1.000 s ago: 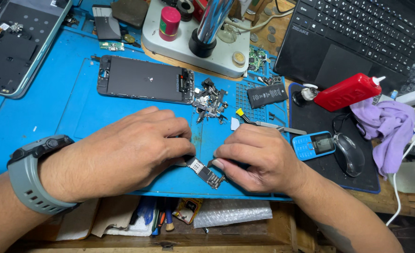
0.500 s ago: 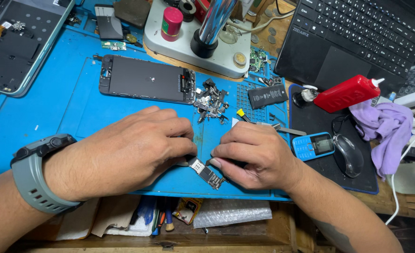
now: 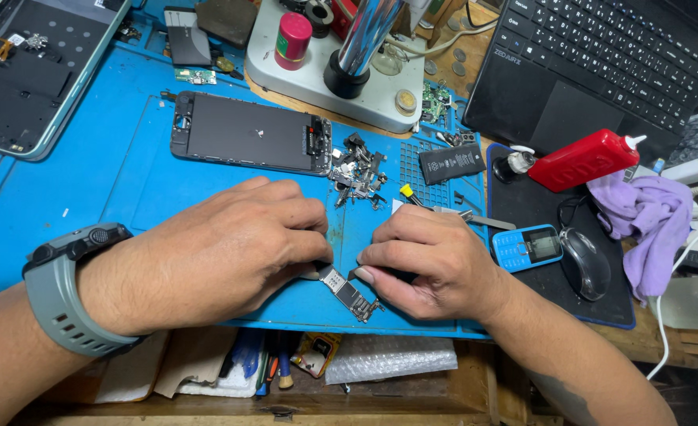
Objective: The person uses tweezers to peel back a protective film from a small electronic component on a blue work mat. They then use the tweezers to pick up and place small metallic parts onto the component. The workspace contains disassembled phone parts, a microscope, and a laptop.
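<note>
Down at the near edge of the blue mat [image 3: 128,197], one small circuit board [image 3: 349,293] lies between two hands: the left hand [image 3: 215,252] pinches its left end, the right hand [image 3: 428,264] presses a dark tool whose tip touches it. One disassembled phone [image 3: 246,132] and one heap of tiny metal parts [image 3: 357,170] sit toward the far edge, leaving open mat at left. Both palms hide most of the grip.

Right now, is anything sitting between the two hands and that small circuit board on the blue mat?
Nothing visible. The left hand and right hand both have fingertips at the small circuit board, which lies on the blue mat. The pile of loose metal parts sits behind it, apart.
</note>
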